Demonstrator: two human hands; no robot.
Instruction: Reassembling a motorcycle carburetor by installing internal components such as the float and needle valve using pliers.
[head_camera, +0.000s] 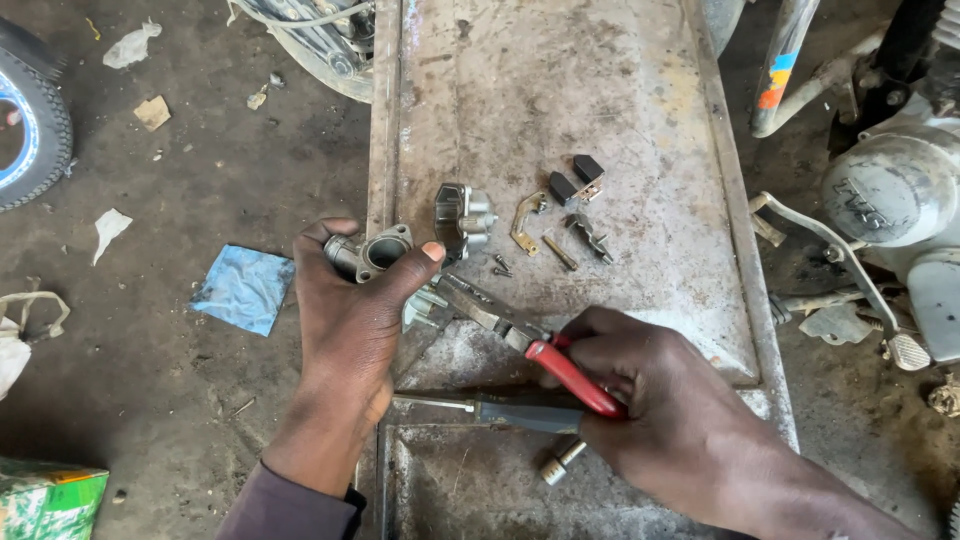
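Right hand (660, 400) clenching red-handled pliers (530, 345), left hand (350, 310) gripping metal caliper body (375, 252)

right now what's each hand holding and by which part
Left hand grips a grey metal housing around its body. Right hand holds red-handled pliers by the handles.

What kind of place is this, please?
Probably a motorcycle repair workshop: an engine and a tyre stand beside a worn metal bench, and the right hand holds red-handled pliers.
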